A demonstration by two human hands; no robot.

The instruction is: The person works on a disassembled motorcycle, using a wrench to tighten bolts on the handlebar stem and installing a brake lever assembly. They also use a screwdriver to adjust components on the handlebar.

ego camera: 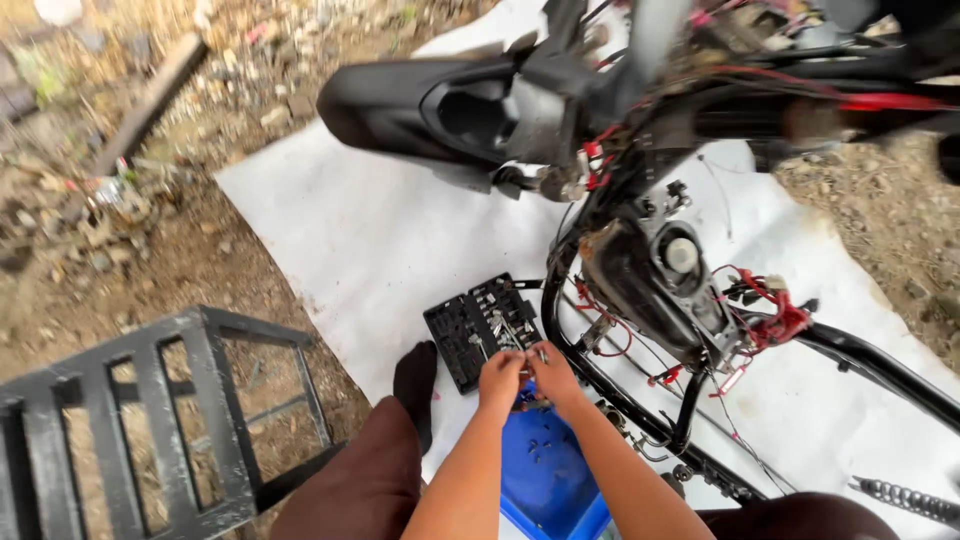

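White sheeting (pixel 380 250) covers the dirt under a stripped black scooter frame (pixel 640 270). Both hands, left hand (pixel 500 375) and right hand (pixel 550 372), pinch a small metal bit (pixel 528 350) over the open black tool case (pixel 482 325); steady fingertips help.

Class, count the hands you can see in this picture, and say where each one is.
2. The left hand and right hand meet over the open black tool case, above the blue tray. None seem hidden.
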